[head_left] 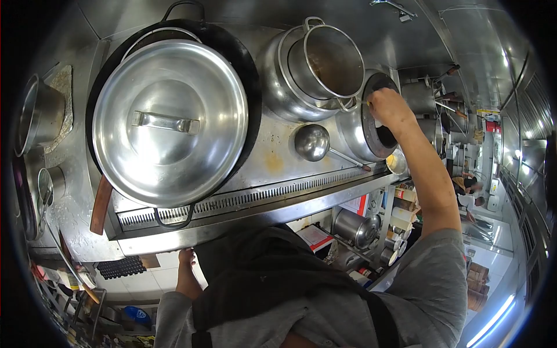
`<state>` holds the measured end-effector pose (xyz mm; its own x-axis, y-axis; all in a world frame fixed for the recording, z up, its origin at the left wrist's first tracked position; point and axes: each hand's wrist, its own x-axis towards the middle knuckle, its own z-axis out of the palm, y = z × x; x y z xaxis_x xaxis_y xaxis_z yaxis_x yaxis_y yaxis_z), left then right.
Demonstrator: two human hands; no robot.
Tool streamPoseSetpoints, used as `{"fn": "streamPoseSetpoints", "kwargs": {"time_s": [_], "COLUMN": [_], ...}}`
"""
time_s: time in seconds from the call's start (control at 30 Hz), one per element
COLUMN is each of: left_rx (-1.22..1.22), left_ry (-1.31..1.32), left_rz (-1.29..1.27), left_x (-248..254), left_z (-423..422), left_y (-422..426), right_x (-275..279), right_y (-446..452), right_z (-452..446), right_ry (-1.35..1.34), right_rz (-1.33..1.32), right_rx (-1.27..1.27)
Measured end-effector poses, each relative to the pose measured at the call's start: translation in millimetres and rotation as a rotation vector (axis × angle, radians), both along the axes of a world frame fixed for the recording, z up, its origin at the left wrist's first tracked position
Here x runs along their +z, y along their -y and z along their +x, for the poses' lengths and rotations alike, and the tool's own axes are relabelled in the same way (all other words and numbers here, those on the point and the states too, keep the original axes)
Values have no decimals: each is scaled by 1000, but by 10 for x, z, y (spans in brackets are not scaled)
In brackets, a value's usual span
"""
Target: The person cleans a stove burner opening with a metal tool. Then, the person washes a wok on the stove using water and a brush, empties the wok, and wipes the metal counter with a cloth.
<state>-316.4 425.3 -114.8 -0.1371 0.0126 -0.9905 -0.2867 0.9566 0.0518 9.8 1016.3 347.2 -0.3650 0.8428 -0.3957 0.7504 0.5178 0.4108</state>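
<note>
My right hand (387,109) is over a dark round pan (377,136) on the right side of the stove. Its fingers are curled together; a bit of yellow and a bit of white show at them, too small to name. To its left, a steel pot (335,64) with brownish liquid is set in a larger rounded pot (275,75). A steel ladle (312,142) lies nearby, its handle pointing toward the pan. My left hand (186,261) is low at the counter's front edge, beside my dark apron (255,272); its fingers are mostly hidden.
A large steel lid (168,168) covers most of a black wok (253,104) at left. A wooden handle (101,206) juts past it. A slotted drain (278,189) runs along the front. Pots and a strainer (45,187) stand far left. Other people (467,188) are at far right.
</note>
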Motion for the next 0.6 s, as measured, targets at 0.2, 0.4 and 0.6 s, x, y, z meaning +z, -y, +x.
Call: {"fn": "streamPoseSetpoints", "kwargs": {"time_s": [0.2, 0.4, 0.6], "left_rx": [-98, 2, -28], "left_ry": [119, 13, -16], "left_rz": [-22, -60, -6], "left_x": [48, 112, -46], "left_z": [-27, 2, -30], "left_y": [-85, -101, -27], "right_x": [-92, -46, -2], "right_y": [-87, -25, 66], "right_z": [155, 96, 29], "right_ry": [2, 9, 16], "right_rz": [55, 32, 44], "right_rx": [52, 56, 28]}}
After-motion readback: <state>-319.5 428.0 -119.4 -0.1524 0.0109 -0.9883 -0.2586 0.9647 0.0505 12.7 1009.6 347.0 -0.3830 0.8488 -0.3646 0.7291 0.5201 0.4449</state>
